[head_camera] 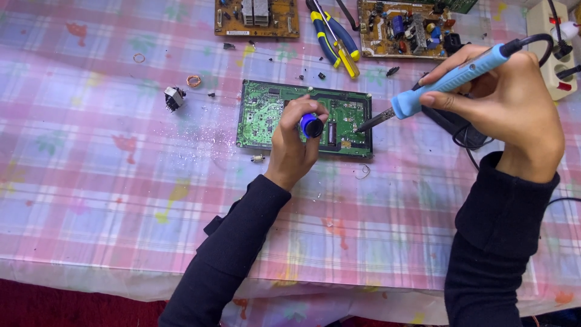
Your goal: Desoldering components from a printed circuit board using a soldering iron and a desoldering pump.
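A green circuit board (260,115) lies flat on the pink checked tablecloth (121,200). My left hand (293,145) rests over the board's middle and grips a blue desoldering pump (311,125), its round end facing up. My right hand (514,103) holds a blue soldering iron (451,82) like a pen. The iron's metal tip (363,127) touches the right part of the green board. Both arms wear black sleeves.
Two brown circuit boards (257,18) (408,30) lie at the far edge, with blue-and-yellow screwdrivers (336,42) between them. A white power strip (554,48) sits far right with cords. A small transformer (174,98), copper wire rings (193,80) and solder debris scatter left of the board.
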